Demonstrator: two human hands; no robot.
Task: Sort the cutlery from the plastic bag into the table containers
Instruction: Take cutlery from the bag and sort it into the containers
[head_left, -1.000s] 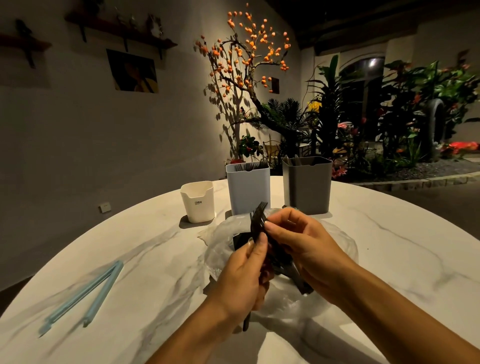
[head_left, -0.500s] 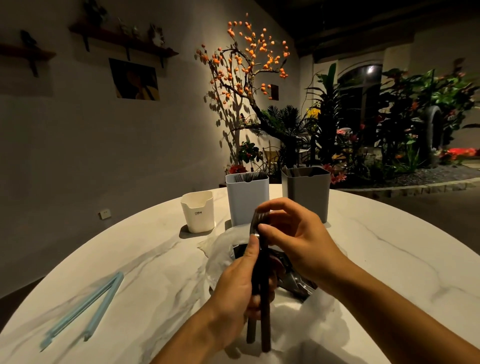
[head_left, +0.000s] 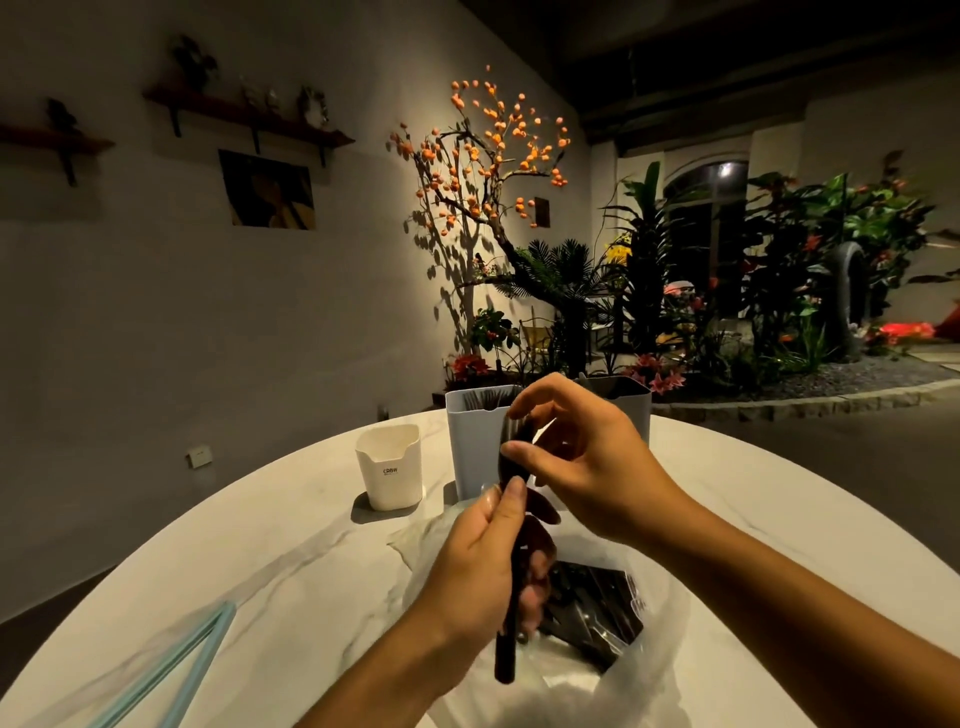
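My left hand (head_left: 485, 566) grips the handles of a small bunch of black plastic cutlery (head_left: 506, 644), held upright above the clear plastic bag (head_left: 639, 691). My right hand (head_left: 587, 457) pinches the top end of one black piece (head_left: 511, 441) in that bunch. More black cutlery (head_left: 592, 613) lies inside the bag. Behind the hands stand three containers: a small white cup (head_left: 390, 467), a light blue-grey bin (head_left: 475, 441) with dark cutlery showing at its rim, and a dark grey bin (head_left: 631, 400), mostly hidden by my right hand.
The round white marble table (head_left: 270, 561) carries two pale blue strips (head_left: 171, 670) at the front left. A wall with shelves stands to the left, and plants and an orange-fruited tree fill the space beyond the table's far edge.
Both hands have lifted the black cutlery higher off the bag. My right hand has moved up to pinch the top of one piece. The view has tilted upward.
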